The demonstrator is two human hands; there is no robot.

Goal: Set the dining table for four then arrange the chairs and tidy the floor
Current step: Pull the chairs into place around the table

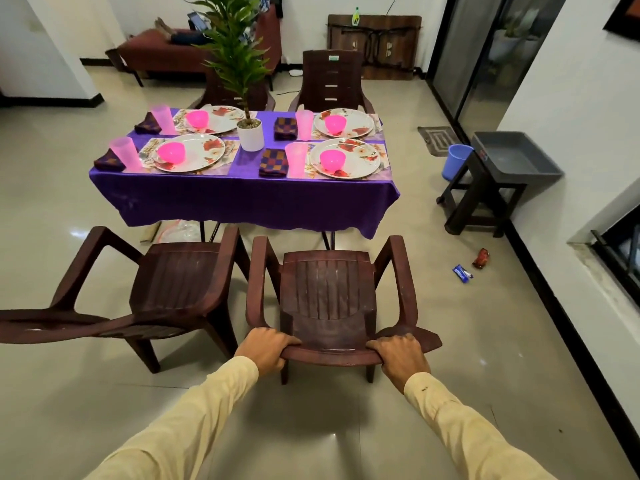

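Observation:
A brown plastic armchair point(327, 289) stands in front of me, facing the table. My left hand point(265, 348) and my right hand point(398, 355) both grip the top edge of its backrest. A second brown chair point(173, 285) stands to its left, a little short of the table. The table point(242, 199) wears a purple cloth and carries floral plates with pink bowls point(331, 160), pink tumblers point(294, 160) and checked napkins point(273, 162). A potted plant point(250, 133) stands in its middle. Two more chairs point(330, 81) sit at the far side.
Two wrappers lie on the floor at the right, a blue wrapper point(462, 273) and a red wrapper point(481, 258). A dark stool point(481, 199) carries a grey tub point(516, 154) beside a blue bucket point(455, 161). Clear plastic point(180, 232) lies under the table.

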